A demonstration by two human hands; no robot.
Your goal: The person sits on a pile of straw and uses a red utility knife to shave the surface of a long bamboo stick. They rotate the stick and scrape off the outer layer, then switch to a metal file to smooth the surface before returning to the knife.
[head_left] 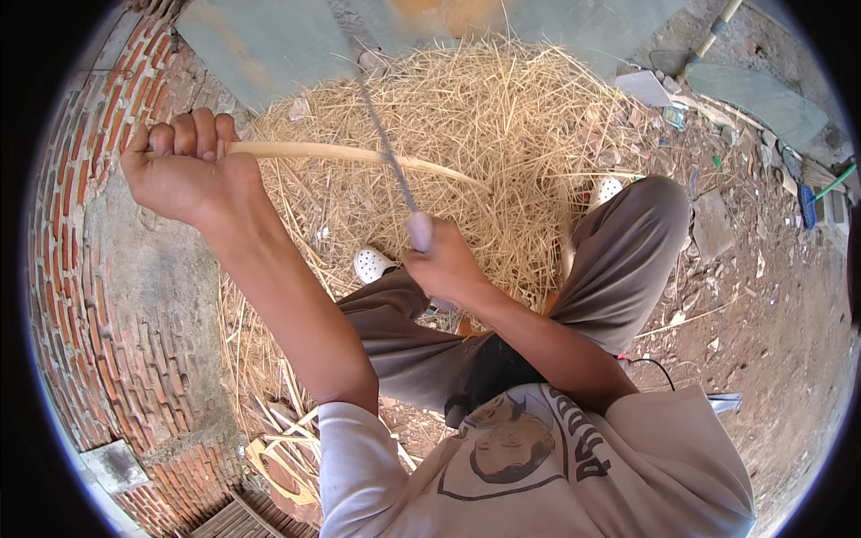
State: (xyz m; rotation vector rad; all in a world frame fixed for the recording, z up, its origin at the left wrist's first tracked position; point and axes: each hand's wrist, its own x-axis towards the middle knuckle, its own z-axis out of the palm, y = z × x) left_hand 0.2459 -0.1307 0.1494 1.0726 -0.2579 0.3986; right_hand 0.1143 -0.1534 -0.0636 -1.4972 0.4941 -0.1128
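My left hand [184,166] is raised at the upper left, its fingers wrapped round one end of a pale bamboo strip [305,151]. The strip reaches to the right over the straw-like shavings and bends slightly down at its far end. In front of my body, my right hand [448,266] grips the handle of a long-bladed knife [377,117]. The narrow grey blade points up and away, seen nearly edge-on and a little blurred. It crosses the strip near the middle of the view; whether it touches the strip, I cannot tell.
A heap of dry shavings [430,99] spreads around my feet in white clogs [370,264]. A brick wall [99,296] runs along the left. Cut strips [291,430] lie by my left side. Rubble and litter [713,224] cover the ground on the right.
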